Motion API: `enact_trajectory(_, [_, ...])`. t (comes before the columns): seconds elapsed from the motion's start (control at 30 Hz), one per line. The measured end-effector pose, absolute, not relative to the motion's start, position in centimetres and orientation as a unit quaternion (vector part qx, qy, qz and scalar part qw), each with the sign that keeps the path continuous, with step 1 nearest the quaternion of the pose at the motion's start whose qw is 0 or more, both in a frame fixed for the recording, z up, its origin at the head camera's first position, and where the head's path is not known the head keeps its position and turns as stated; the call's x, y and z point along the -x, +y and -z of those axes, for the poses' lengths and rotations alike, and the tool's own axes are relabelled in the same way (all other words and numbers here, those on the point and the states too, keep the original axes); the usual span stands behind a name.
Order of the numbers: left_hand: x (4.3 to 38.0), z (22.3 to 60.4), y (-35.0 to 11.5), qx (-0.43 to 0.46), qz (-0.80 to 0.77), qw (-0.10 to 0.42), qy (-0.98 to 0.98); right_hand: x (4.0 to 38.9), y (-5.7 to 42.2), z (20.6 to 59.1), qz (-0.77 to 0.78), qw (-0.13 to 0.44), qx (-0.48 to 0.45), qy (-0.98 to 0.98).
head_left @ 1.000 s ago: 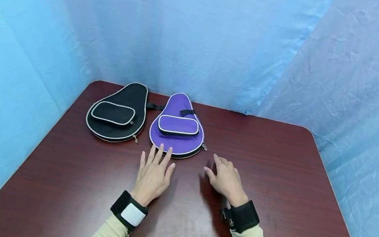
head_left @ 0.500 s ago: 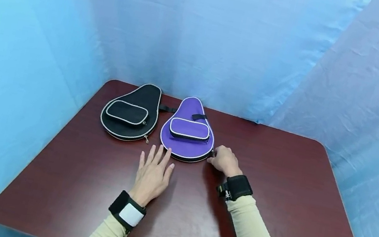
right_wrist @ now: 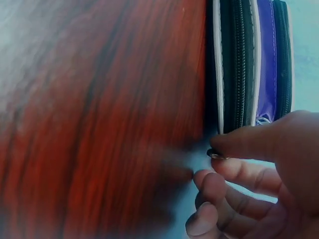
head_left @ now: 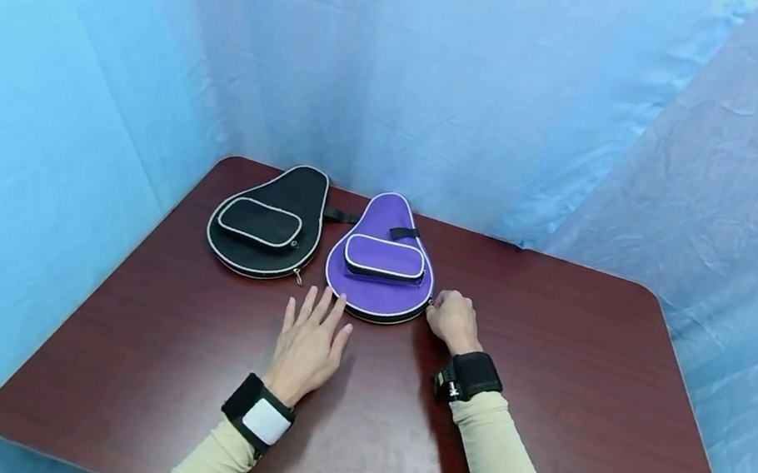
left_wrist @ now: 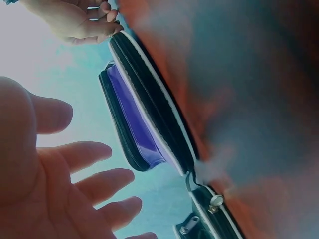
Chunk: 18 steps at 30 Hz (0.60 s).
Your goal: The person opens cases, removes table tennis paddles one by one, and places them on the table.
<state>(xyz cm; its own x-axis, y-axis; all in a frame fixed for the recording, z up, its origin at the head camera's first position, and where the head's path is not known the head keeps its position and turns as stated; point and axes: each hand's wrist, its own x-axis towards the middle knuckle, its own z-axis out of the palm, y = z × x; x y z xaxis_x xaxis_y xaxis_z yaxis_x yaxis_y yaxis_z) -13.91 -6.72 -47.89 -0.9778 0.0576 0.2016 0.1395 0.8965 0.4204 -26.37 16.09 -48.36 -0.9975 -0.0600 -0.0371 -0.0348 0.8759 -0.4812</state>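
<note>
A purple table tennis bat case (head_left: 376,297) with white piping lies flat at the back of the table, its narrow end away from me. My right hand (head_left: 455,323) is at its right front corner. Seen from the right wrist, thumb and forefinger pinch a small metal zipper pull (right_wrist: 217,156) there; the other fingers are curled. The case's zipper teeth (right_wrist: 240,64) run closed along the visible side. My left hand (head_left: 307,351), fingers spread and straight, lies just before the purple case's front edge. Whether its fingertips touch the case I cannot tell.
A black bat case (head_left: 261,260) of the same shape lies left of the purple one, a dark strap (head_left: 340,216) between them. Its own zipper pull (head_left: 298,276) hangs at the front. Blue curtains (head_left: 417,66) stand behind and beside the dark red table (head_left: 573,389).
My right hand has moved forward and left to the purple case's corner and taken hold of the zipper pull. The left hand has stayed nearly still. The head view has shifted slightly.
</note>
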Motion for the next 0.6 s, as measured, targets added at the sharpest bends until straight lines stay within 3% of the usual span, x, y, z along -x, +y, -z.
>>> enact_trajectory(0.33, [15.9, 47.2, -5.3, 0.093, 0.213, 0.074, -0.97, 25.5, 16.9, 48.7, 0.244, 0.053, 0.024, 0.968])
enact_trajectory(0.6, [17.4, 46.8, -2.9, 0.161, 0.199, 0.05, -0.965, 25.2, 18.8, 48.1, 0.24, 0.034, 0.009, 0.97])
